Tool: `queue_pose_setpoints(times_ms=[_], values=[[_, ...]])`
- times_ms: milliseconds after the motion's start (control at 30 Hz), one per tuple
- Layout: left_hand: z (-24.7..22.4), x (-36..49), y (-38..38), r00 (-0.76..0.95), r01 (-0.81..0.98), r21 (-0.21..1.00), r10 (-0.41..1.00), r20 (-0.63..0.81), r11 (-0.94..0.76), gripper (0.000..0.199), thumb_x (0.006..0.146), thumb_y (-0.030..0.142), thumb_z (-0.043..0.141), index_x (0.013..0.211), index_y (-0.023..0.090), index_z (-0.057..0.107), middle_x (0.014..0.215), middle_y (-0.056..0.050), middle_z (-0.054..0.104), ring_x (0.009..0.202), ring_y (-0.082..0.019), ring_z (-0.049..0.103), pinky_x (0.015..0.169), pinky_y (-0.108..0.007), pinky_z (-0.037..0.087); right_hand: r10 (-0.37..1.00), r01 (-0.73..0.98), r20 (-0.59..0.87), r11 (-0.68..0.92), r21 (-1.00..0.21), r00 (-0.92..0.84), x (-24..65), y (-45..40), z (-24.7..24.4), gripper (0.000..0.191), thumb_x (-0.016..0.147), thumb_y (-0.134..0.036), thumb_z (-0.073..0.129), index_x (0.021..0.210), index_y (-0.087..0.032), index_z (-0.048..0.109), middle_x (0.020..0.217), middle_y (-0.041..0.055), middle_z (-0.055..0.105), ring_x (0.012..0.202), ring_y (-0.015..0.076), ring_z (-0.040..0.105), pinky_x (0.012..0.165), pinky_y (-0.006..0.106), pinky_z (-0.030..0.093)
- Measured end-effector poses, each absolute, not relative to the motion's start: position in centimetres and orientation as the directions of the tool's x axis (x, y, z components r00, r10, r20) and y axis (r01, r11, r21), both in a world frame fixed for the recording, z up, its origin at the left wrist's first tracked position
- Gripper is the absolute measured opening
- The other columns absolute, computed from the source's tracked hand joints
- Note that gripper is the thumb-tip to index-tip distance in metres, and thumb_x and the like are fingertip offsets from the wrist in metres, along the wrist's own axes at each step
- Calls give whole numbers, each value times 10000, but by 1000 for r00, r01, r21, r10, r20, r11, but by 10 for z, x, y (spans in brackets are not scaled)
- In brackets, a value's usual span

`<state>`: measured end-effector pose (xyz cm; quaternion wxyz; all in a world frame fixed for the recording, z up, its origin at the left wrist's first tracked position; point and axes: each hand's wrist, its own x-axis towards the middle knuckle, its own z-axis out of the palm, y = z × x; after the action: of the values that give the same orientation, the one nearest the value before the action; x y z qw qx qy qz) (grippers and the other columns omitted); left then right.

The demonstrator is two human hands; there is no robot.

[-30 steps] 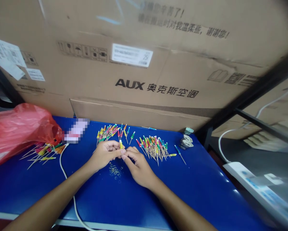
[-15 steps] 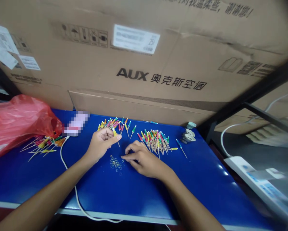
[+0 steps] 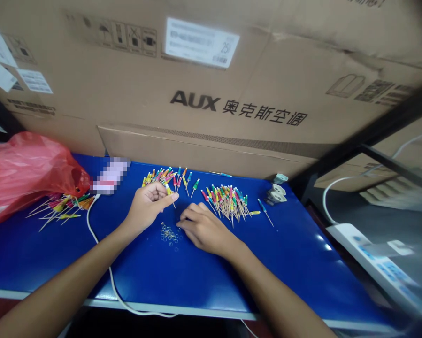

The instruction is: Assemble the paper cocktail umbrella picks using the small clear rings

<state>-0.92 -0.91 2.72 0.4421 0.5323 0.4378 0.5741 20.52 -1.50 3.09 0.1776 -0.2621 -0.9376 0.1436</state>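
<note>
Between thumb and fingers, my left hand [image 3: 149, 204] holds a yellow paper umbrella pick [image 3: 169, 190], its stick pointing down. My right hand [image 3: 204, 228] is closed, fingertips together just right of a small pile of clear rings [image 3: 170, 234] on the blue table [image 3: 196, 286]. Whatever its fingertips pinch is too small to make out. Behind my left hand lies a group of colourful folded umbrella picks [image 3: 157, 176]. A larger heap of picks [image 3: 230, 203] sits beyond my right hand, and a single blue pick [image 3: 266, 212] lies to its right.
A red plastic bag [image 3: 31, 169] lies at the left, with more picks [image 3: 61, 206] by it. A white cable [image 3: 112, 281] runs from a blurred-out phone [image 3: 110, 176]. A large cardboard box [image 3: 232, 136] stands behind. A power strip [image 3: 376, 267] is at the right.
The fingers of my right hand have drawn together from a more spread pose beside the rings. My left hand still holds the yellow pick. The view has shifted slightly.
</note>
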Motion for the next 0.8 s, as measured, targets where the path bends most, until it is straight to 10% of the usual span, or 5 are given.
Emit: queue_pose_setpoints(times_ms=[433,800], values=[[26,-1,-21,311,-13,993,943,117,-119,289,771,330,809,734,183,563,674,-4,681,462,-98,583,432,-209,453,769,371,524,637,-675,-366,218,-9,53,171,955,-241,608,1042,-284,748,984,43,729,923,226,640,893,429,463],[28,4,-25,375,74,994,926,48,-81,252,737,329,841,792,133,693,626,1,663,490,-74,499,454,-181,365,754,264,499,632,-728,-428,215,-17,56,145,948,-217,639,1029,-279,742,935,22,739,863,183,660,842,382,489]])
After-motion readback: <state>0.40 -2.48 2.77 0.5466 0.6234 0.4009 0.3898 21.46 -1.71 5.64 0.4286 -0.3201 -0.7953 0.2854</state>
